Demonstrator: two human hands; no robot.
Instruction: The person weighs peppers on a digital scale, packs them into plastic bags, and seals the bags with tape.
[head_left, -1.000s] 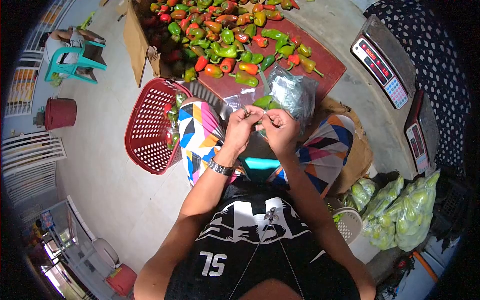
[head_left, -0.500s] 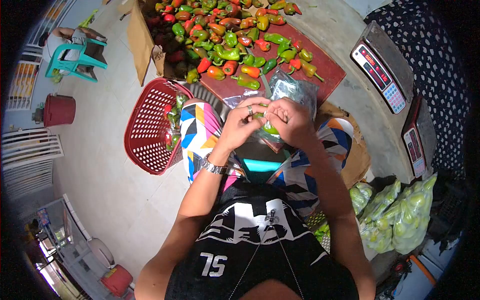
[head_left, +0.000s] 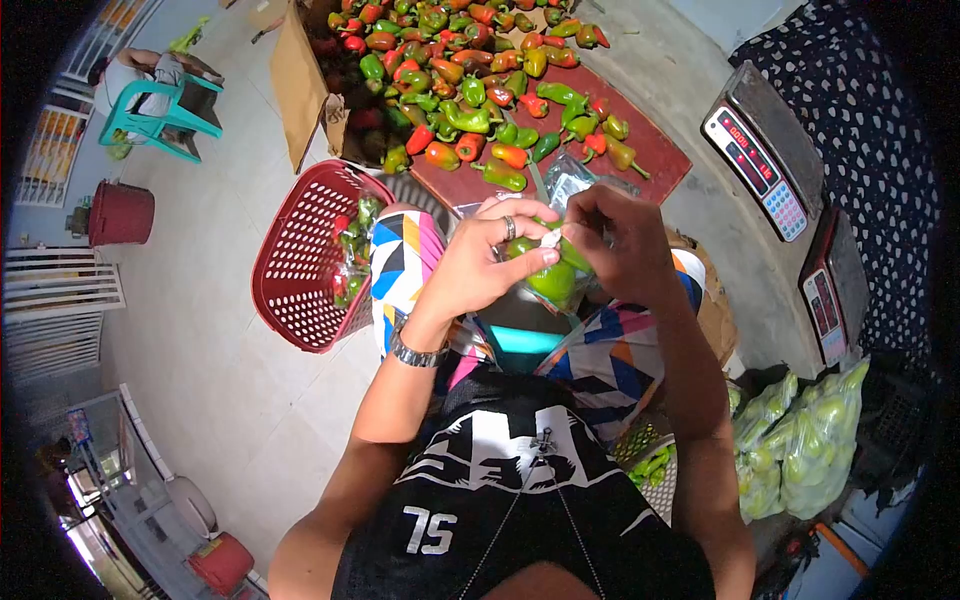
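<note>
Between my knees hangs a clear plastic bag (head_left: 552,287) with green peppers inside, its top gathered into a whitish twist. My left hand (head_left: 475,255), wearing a ring, pinches that twisted neck between thumb and fingers. Right beside it, my right hand (head_left: 630,240) is closed, fingertips pressed together at the bag's upper edge; what lies between them is partly hidden. Just beyond my hands, more clear plastic bags (head_left: 568,178) lie at the near edge of a red board (head_left: 660,170), where many loose red and green peppers (head_left: 470,90) are spread.
A red perforated basket (head_left: 290,270) with bagged peppers stands left of my leg. A cardboard box (head_left: 300,85) is behind it. Two digital scales (head_left: 755,160) stand at right, above bags of green produce (head_left: 815,440). A person sits on a green chair (head_left: 165,105) far left.
My hands have drawn slightly apart, the right one lifting to the right. The green peppers in the bag show more, and its neck now appears tightly twisted. The view has shifted slightly.
</note>
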